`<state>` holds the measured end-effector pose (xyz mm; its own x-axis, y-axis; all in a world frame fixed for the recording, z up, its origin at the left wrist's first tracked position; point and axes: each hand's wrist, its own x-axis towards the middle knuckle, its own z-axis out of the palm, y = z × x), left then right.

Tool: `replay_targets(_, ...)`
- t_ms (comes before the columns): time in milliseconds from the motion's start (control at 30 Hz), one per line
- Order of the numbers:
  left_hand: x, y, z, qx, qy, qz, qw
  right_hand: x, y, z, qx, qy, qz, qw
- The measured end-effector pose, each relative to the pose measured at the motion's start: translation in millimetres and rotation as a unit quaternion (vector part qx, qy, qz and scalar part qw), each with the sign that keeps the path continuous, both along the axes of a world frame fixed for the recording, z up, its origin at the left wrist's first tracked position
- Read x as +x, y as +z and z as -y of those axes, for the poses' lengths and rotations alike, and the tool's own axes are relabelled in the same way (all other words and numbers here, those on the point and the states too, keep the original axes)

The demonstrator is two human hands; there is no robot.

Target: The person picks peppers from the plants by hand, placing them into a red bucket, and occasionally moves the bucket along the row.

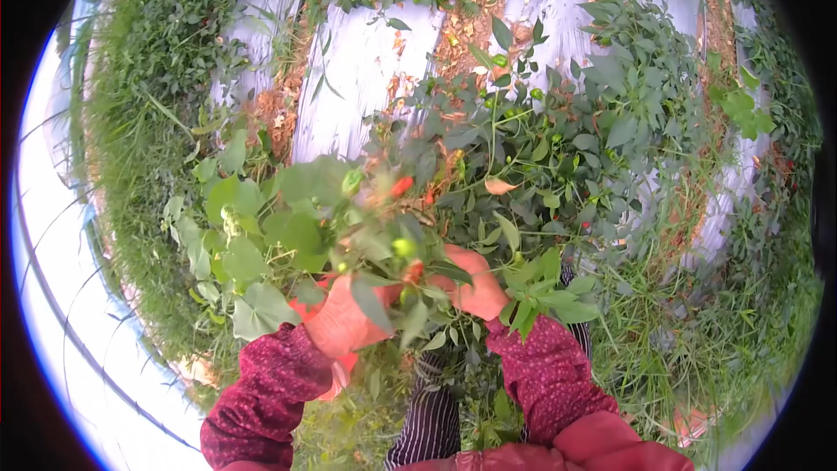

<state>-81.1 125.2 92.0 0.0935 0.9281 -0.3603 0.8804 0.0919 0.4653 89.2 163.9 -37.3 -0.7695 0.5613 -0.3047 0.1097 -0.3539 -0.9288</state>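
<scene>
Both hands are in among the leaves of a pepper plant (532, 153). My left hand (344, 318) is curled in, its fingers largely covered by a leaf; what it grips is hidden. Bright red thin material, possibly a plastic bag (338, 377), shows on either side of that wrist. My right hand (476, 286) reaches in from the other side with bent fingers, their tips lost in foliage. Between the hands hang an orange-red pepper (413, 272) and a green pepper (404, 248). Farther up is a red pepper (401, 187), blurred like the leaves around it.
A broad-leaved plant (244, 244) crowds the left side. White plastic mulch (366, 70) covers rows ahead, with dry leaves and soil between them. Tall grass (645, 331) grows at right. At far left curves a greenhouse wall (78, 323). Striped trouser legs (427, 419) stand below.
</scene>
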Motion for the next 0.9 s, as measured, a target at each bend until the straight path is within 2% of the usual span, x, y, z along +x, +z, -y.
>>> replay_targets(33, -6.6, -0.1, 16.4, -0.142, 0.010, 0.051, 0.988, -0.9, 1.0, 4.4, 0.105, -0.014, 0.017, 0.994)
replay_targets(67, -12.6, 0.9, 28.8, -0.153, 0.013, 0.054, 0.987, -1.3, -0.2, 10.6, 0.094, -0.010, 0.020, 0.995)
replay_targets(133, -20.5, 1.1, 46.8, -0.216, 0.085, 0.139, 0.963, -2.6, -8.5, 17.9, 0.203, 0.104, 0.063, 0.972)
replay_targets(167, -22.2, 4.6, 47.9, -0.299, 0.077, 0.117, 0.944, -5.2, 0.7, 14.7, 0.125, 0.069, 0.025, 0.989)
replay_targets(200, -20.4, 2.7, 53.0, -0.301, 0.077, 0.121, 0.943, -5.9, 5.8, 15.1, 0.123, 0.071, 0.028, 0.989)
replay_targets(233, -16.7, -0.7, 61.7, -0.320, 0.299, 0.349, 0.829, -6.5, 9.3, 15.1, 0.130, 0.087, 0.052, 0.986)
replay_targets(267, -12.9, -6.2, 74.2, -0.303, 0.485, 0.537, 0.620, -7.1, 10.6, 15.6, 0.137, 0.101, 0.075, 0.982)
replay_targets(300, -36.0, -32.2, 126.1, -0.278, 0.319, 0.463, 0.779, -7.0, 9.4, 14.4, 0.138, 0.101, 0.080, 0.982)
replay_targets(333, -32.0, -23.6, 126.9, -0.278, 0.316, 0.468, 0.777, -5.6, 7.6, 12.8, 0.145, 0.114, 0.081, 0.979)
replay_targets(367, -29.1, -5.8, 119.8, -0.375, 0.457, 0.540, 0.599, -4.3, 5.6, 12.5, 0.152, 0.126, 0.083, 0.977)
replay_targets(400, -28.0, 12.1, 110.6, -0.450, 0.570, 0.572, 0.382, -4.7, 4.3, 14.5, 0.157, 0.139, 0.083, 0.974)
replay_targets(433, -12.6, 22.0, 91.5, -0.452, 0.349, 0.425, 0.702, -4.7, -7.5, 30.9, 0.163, 0.141, 0.076, 0.974)
replay_targets(467, -29.9, 16.2, 114.0, -0.490, 0.116, 0.247, 0.828, -6.4, -11.3, 37.8, 0.166, 0.138, 0.078, 0.973)
replay_targets(500, -41.9, 16.7, 133.5, -0.375, -0.041, 0.179, 0.909, -7.7, -13.5, 43.2, 0.200, 0.159, 0.099, 0.962)
replay_targets(533, -47.2, 16.6, 143.4, -0.241, -0.195, 0.104, 0.945, -8.0, -19.1, 53.8, 0.234, 0.180, 0.120, 0.948)
replay_targets(567, -47.6, 23.9, 131.1, -0.238, -0.197, 0.106, 0.945, -3.1, -60.2, 96.5, 0.065, 0.163, 0.139, 0.975)
replay_targets(600, -48.4, 42.7, 107.8, -0.403, -0.038, 0.162, 0.900, -1.7, -50.7, 87.0, 0.068, 0.162, 0.141, 0.974)
replay_targets(633, -51.3, 57.2, 88.6, -0.547, 0.125, 0.209, 0.801, -2.3, -26.7, 69.9, 0.133, 0.152, 0.148, 0.968)
replay_targets(667, -61.6, 62.4, 77.5, -0.546, 0.126, 0.210, 0.801, -3.1, -13.9, 60.7, 0.197, 0.142, 0.152, 0.958)
replay_targets(700, -77.5, 64.2, 67.3, -0.546, 0.124, 0.230, 0.796, -1.1, -22.3, 79.0, 0.187, 0.078, 0.184, 0.962)
replay_targets(733, -88.9, 64.5, 55.4, -0.547, 0.120, 0.250, 0.790, 0.2, -20.1, 79.7, 0.189, 0.078, 0.183, 0.962)
replay_targets(800, -91.1, 60.7, 24.5, -0.418, 0.323, 0.386, 0.756, -0.1, -11.8, 74.5, 0.249, 0.112, 0.151, 0.950)
replay_targets(833, -87.1, 47.4, 0.7, -0.371, 0.298, 0.361, 0.802, 1.0, -5.1, 66.3, 0.250, 0.201, 0.165, 0.933)
replay_targets(867, -78.7, 31.5, -25.6, -0.323, 0.271, 0.336, 0.842, 0.2, -5.9, 68.9, 0.253, 0.201, 0.166, 0.932)
replay_targets(900, -65.0, 5.3, -42.3, -0.230, 0.215, 0.294, 0.902, -1.2, -5.8, 75.4, 0.249, 0.254, 0.186, 0.916)
